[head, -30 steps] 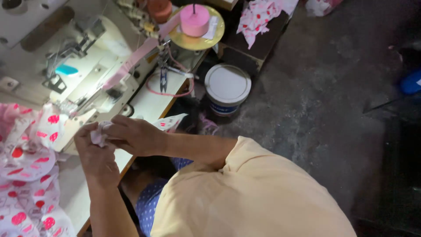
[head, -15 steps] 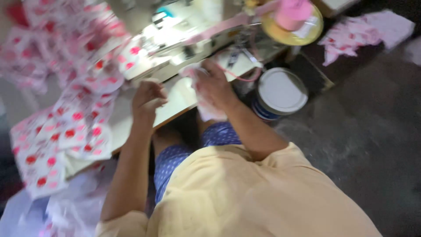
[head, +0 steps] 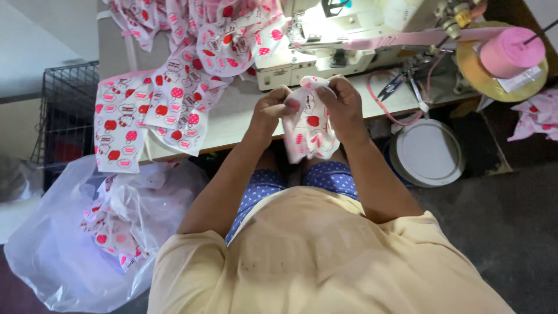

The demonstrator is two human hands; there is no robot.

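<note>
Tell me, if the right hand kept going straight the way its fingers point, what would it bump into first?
The right hand points up and away, toward the table's far side. Past the printed cloth piece it already holds, it would probably meet the white sewing machine first, though depth is hard to judge from above.

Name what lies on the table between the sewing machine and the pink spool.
In the head view, between the sewing machine and the pink spool lie scissors and a loop of pink cord, on the table.
</note>
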